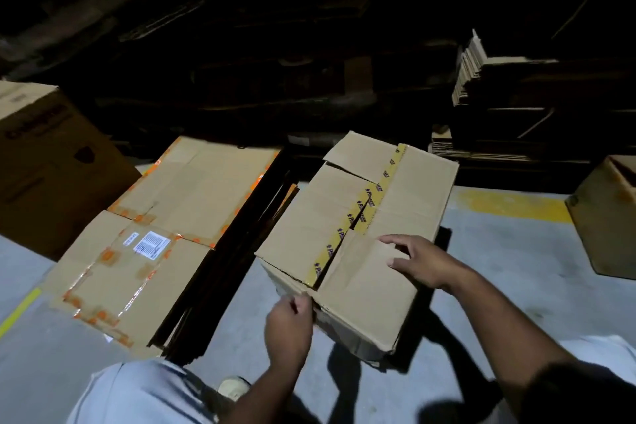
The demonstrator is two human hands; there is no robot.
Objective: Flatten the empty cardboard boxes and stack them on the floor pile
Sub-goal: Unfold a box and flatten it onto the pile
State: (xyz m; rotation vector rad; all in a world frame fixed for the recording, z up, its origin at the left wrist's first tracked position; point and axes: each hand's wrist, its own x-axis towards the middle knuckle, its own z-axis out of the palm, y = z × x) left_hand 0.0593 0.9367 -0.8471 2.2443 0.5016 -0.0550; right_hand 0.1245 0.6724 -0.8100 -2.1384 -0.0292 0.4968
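On grey concrete floor (499,251): our left hand (289,323) pinches taped corrugated box (354,227) edge; right hand (423,262) rests spread on flap; flattened pile (165,227) beside.

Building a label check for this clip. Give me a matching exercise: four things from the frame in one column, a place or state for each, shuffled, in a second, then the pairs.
Column 1
1. left hand
2. right hand
3. yellow-taped box
4. orange-taped cardboard

Column 2
A. lies flat on the floor pile
B. stands on the floor unflattened, tape seam split
C. pinches the box's near top edge
D. rests, fingers spread, on the box's top flap

Pairs: 1-C, 2-D, 3-B, 4-A
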